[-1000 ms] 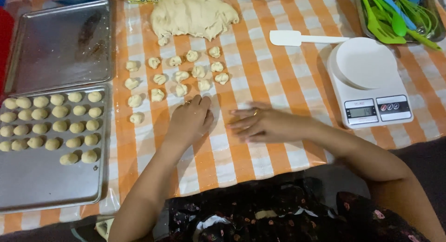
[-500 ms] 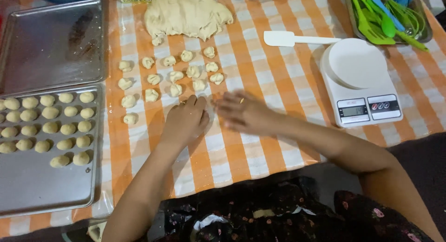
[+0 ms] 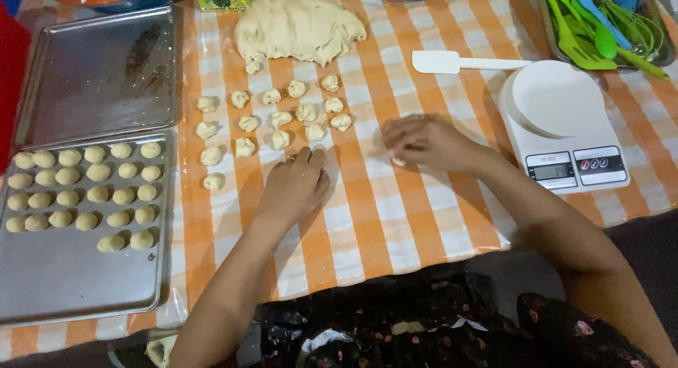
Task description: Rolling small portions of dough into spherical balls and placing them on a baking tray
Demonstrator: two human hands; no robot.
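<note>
Left hand (image 3: 295,186) is lying flat, fingers together, on the checked cloth (image 3: 395,220), fingertips just below the small pale, lumpy dough pieces (image 3: 282,117). Right hand (image 3: 424,142) is cupping, fingers curled; its contents cannot be told.

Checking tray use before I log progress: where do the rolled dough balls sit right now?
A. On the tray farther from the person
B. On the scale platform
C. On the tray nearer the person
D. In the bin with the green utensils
C: the rolled dough balls lie in rows on the near tray, while the far tray holds none, and the scale platform is bare.
</note>
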